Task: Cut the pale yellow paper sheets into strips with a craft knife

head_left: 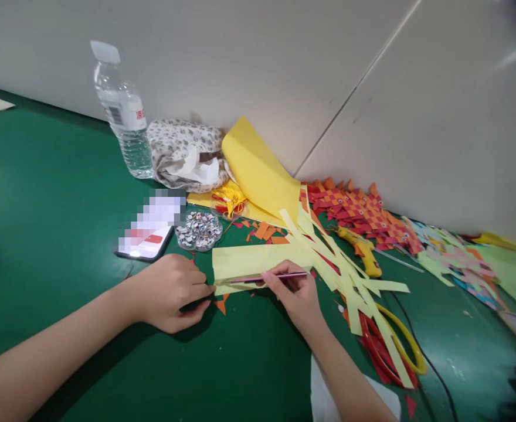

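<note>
My left hand [172, 291] pinches the left edge of a pale yellow paper strip [258, 259] lying on the green table [55, 223]. My right hand [294, 291] holds a thin pink stick [270, 277], like a pen or blade, laid along the strip's lower edge. To the right, several loose pale yellow strips [350, 281] fan out over red paper and yellow-handled scissors [401, 346].
A phone [146, 237] and a tray of googly eyes [199, 230] lie just beyond my left hand. A water bottle [124, 114], patterned pouch [183, 153], folded yellow sheet [260, 173], woven red-orange paper fish [363, 211], a yellow glue gun [360, 247] and a black cable [420, 351] line the wall.
</note>
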The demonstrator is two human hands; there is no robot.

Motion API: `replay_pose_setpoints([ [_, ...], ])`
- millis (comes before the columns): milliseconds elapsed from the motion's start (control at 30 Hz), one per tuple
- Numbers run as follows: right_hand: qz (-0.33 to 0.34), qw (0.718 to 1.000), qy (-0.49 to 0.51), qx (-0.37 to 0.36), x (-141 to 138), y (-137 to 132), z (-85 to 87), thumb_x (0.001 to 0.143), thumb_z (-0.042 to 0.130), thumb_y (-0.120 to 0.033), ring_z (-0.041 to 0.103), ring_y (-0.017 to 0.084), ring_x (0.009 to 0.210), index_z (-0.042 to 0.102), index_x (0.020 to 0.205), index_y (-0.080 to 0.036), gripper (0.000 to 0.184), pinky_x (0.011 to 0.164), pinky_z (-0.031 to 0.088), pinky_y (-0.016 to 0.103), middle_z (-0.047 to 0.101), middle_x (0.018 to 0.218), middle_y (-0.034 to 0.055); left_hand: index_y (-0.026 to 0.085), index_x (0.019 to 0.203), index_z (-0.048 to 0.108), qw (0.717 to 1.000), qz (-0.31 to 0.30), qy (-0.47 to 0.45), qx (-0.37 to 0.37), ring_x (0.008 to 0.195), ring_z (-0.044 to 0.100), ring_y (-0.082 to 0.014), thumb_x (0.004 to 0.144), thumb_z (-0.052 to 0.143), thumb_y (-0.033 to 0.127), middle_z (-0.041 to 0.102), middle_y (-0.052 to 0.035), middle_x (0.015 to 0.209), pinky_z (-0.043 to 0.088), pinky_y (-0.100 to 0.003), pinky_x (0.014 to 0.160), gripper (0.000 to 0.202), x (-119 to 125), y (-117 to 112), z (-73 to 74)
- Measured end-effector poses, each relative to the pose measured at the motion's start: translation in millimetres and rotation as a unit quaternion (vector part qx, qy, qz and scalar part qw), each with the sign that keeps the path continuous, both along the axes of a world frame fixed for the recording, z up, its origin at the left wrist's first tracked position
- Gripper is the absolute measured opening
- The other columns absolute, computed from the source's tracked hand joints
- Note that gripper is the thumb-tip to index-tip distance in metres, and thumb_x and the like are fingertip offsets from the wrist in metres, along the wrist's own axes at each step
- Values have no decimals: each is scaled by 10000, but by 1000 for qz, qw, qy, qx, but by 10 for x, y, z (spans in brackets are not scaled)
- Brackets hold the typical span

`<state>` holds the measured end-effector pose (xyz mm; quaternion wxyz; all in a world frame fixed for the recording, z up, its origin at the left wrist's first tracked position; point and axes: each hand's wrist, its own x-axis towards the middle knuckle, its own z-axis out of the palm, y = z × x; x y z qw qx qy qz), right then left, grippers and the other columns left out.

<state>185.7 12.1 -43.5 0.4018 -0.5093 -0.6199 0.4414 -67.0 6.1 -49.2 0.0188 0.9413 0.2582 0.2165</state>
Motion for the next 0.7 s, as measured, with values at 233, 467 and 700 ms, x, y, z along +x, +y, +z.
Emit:
replay_pose_setpoints([
  [233,-2,1000,12,13,-9,5,-18,799,670,-350,414,94,481,602,647,-187,233,469,324,225,563,553,-19,192,858,690,1000,2,2,-1,481,527,-155,839,481,226,621,7,585,282,-328,441,212,0,2,3],
  [467,12,1000,8,9,-22,-8,-15,790,684,-351,439,95,490,628,661,-184,218,467,334,219,563,559,-21,193,869,695,1000,0,2,-9,479,525,-151,839,486,226,629,6,591,281,-325,447,214,0,-16,5],
  [700,6,1000,21,22,-22,3,-9,799,677,-349,423,83,460,623,673,-193,209,451,329,209,568,555,-31,200,882,694,1000,1,5,-7,485,527,-156,838,490,228,632,10,603,284,-332,449,210,-5,4,2],
])
